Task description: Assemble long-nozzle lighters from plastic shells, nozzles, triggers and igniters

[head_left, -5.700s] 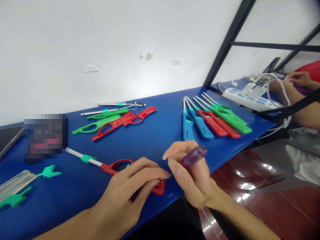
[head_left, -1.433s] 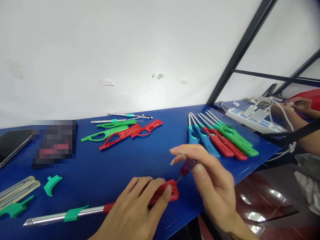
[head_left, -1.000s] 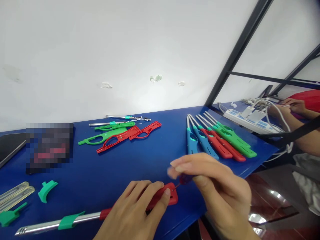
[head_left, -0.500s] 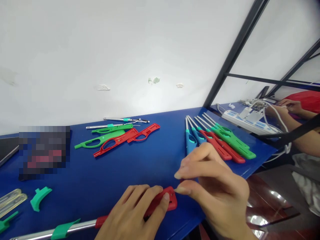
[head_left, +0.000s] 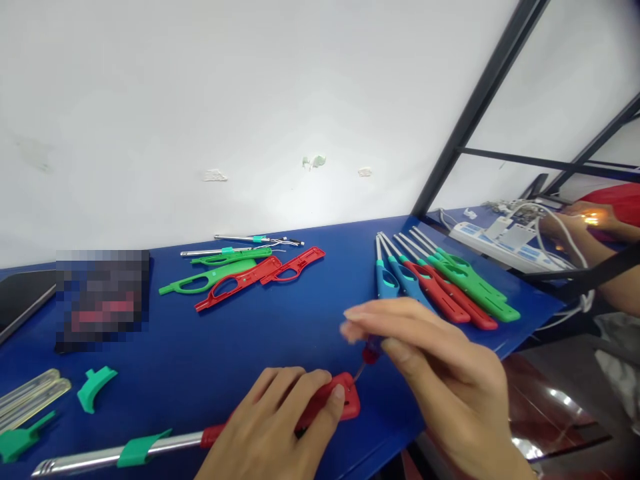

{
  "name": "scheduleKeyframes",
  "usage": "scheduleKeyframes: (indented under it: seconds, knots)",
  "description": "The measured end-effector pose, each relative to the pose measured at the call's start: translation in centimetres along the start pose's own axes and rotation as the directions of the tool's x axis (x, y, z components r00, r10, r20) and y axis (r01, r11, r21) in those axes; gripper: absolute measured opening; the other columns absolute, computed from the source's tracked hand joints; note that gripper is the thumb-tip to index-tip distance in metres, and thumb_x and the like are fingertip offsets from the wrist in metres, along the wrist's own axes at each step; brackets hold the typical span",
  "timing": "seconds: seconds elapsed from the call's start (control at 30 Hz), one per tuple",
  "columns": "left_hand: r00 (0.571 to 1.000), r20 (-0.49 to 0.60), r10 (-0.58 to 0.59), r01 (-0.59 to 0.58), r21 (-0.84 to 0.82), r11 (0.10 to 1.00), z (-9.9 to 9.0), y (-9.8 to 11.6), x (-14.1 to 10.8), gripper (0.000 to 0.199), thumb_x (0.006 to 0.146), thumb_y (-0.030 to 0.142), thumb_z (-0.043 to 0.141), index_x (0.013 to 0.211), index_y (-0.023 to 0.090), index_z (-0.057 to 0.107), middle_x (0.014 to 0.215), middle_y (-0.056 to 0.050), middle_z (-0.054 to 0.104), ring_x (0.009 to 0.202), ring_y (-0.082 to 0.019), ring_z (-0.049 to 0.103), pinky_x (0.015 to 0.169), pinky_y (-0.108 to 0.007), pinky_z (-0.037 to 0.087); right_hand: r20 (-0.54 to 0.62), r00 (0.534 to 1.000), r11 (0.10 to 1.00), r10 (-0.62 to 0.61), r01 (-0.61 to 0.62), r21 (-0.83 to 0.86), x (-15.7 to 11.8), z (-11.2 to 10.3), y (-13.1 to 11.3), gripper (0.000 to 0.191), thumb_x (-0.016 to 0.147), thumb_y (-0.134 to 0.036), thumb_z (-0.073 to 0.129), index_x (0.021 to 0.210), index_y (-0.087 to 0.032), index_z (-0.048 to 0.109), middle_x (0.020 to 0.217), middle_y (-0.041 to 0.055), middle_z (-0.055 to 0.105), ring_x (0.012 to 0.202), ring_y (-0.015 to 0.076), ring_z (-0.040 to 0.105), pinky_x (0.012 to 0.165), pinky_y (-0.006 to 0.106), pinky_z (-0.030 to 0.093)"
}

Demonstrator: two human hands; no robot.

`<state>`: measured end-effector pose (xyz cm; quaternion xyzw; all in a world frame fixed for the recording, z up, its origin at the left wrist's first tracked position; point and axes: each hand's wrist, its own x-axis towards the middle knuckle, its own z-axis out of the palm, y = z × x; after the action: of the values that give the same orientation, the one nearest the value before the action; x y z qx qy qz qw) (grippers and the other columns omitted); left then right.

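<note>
My left hand presses down on a red gas lighter lying on the blue table, its fingers over the handle. The lighter's metal tube, with a green piece around it, points left. In my right hand is a small screwdriver with a red and dark blue handle, partly hidden by the fingers. Its thin shaft slants down to the end of the lighter's handle; the tip touches or nearly touches it there.
Finished-looking lighters in blue, red and green lie at the right. Open red shell halves, a green shell and metal tubes lie further back. Green triggers and clear fuel tanks are at left. A co-worker's hands appear far right.
My right hand has tilted and its fingers have shifted around the screwdriver, so more of the handle and shaft shows. My left hand still holds the lighter down. The view has shifted slightly.
</note>
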<state>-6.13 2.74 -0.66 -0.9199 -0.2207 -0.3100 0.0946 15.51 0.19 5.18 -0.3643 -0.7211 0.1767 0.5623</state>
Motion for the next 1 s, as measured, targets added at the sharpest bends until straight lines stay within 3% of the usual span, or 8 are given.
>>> scheduleKeyframes:
  seconds: [0.13, 0.23, 0.33, 0.5, 0.63, 0.7, 0.87, 1.0]
  knots:
    - [0.999, 0.043, -0.005, 0.005, -0.007, 1.000, 0.08, 0.05, 0.07, 0.038, 0.113, 0.024, 0.034, 0.126, 0.022, 0.070, 0.117, -0.004, 0.075, 0.098, -0.020, 0.067, 0.086, -0.034, 0.053, -0.082, 0.996, 0.998, -0.037, 0.041, 0.038, 0.12, 0.14, 0.02, 0.033, 0.092, -0.007, 0.075, 0.114, -0.031, 0.078, 0.095, -0.0010, 0.078, 0.087, 0.0166, 0.071, 0.075, 0.028, 0.063]
    - [0.999, 0.034, -0.011, 0.012, -0.015, 1.000, 0.06, 0.00, 0.08, 0.037, 0.112, 0.022, 0.035, 0.124, 0.022, 0.070, 0.116, -0.004, 0.075, 0.098, -0.020, 0.067, 0.084, -0.034, 0.053, -0.055, 0.998, 0.997, -0.036, 0.032, -0.068, 0.34, 0.06, -0.09, 0.030, 0.096, -0.013, 0.071, 0.120, -0.031, 0.078, 0.105, 0.0024, 0.079, 0.096, 0.0189, 0.073, 0.079, 0.029, 0.064]
    - [0.999, 0.041, -0.014, 0.014, -0.020, 1.000, -0.05, 0.04, -0.06, 0.038, 0.113, 0.025, 0.034, 0.123, 0.023, 0.070, 0.116, -0.003, 0.076, 0.097, -0.021, 0.068, 0.085, -0.036, 0.054, -0.014, 1.000, 1.000, 0.024, -0.024, -0.010, 0.48, -0.07, -0.19, 0.036, 0.103, -0.010, 0.059, 0.127, -0.031, 0.075, 0.111, 0.0013, 0.080, 0.098, 0.0168, 0.074, 0.081, 0.027, 0.064]
    - [0.995, 0.098, -0.017, 0.022, -0.056, 0.998, -0.47, 0.12, -0.15, 0.038, 0.113, 0.032, 0.036, 0.131, 0.020, 0.067, 0.120, -0.006, 0.075, 0.101, -0.022, 0.067, 0.087, -0.036, 0.054, -0.081, 0.995, 0.998, -0.052, 0.050, -0.027, 0.25, -0.03, -0.08, 0.034, 0.092, -0.006, 0.075, 0.116, -0.031, 0.078, 0.098, -0.0037, 0.078, 0.091, 0.0130, 0.069, 0.079, 0.022, 0.060]
    - [0.992, 0.121, -0.039, 0.051, -0.099, 0.994, -0.63, 0.30, -0.07, 0.037, 0.110, 0.036, 0.041, 0.134, 0.019, 0.064, 0.125, -0.008, 0.072, 0.104, -0.026, 0.065, 0.090, -0.042, 0.053, 0.020, 1.000, 1.000, 0.005, -0.005, -0.021, 0.00, -0.16, -0.23, 0.040, 0.103, -0.008, 0.059, 0.133, -0.030, 0.072, 0.121, 0.0007, 0.077, 0.109, 0.0166, 0.071, 0.090, 0.029, 0.061]
    - [0.991, 0.130, -0.042, 0.059, -0.126, 0.990, -0.60, 0.47, -0.10, 0.037, 0.108, 0.036, 0.044, 0.135, 0.018, 0.064, 0.125, -0.008, 0.072, 0.104, -0.027, 0.064, 0.091, -0.044, 0.052, 0.041, 0.999, 0.999, 0.011, -0.013, 0.039, -0.07, -0.17, -0.36, 0.043, 0.102, -0.004, 0.057, 0.132, -0.030, 0.072, 0.121, 0.0010, 0.078, 0.107, 0.0188, 0.073, 0.089, 0.034, 0.062]
    - [0.983, 0.172, -0.065, 0.088, -0.131, 0.987, -0.51, 0.78, -0.06, 0.041, 0.097, 0.012, 0.049, 0.135, 0.018, 0.062, 0.126, -0.008, 0.070, 0.100, -0.025, 0.062, 0.088, -0.042, 0.052, -0.072, 0.996, 0.994, -0.048, 0.041, -0.105, -0.30, -0.15, -0.62, 0.036, 0.090, -0.008, 0.079, 0.117, -0.031, 0.079, 0.094, 0.0008, 0.077, 0.086, 0.0198, 0.067, 0.073, 0.034, 0.059]
    - [0.993, 0.110, -0.044, 0.058, -0.128, 0.990, -0.56, 0.71, 0.09, 0.044, 0.093, 0.004, 0.046, 0.133, 0.016, 0.061, 0.125, -0.009, 0.069, 0.102, -0.025, 0.061, 0.090, -0.043, 0.051, -0.022, 1.000, 0.996, 0.003, -0.005, -0.089, -0.45, -0.19, -0.77, 0.034, 0.102, -0.012, 0.061, 0.127, -0.031, 0.076, 0.121, 0.0040, 0.077, 0.107, 0.0226, 0.071, 0.086, 0.039, 0.062]
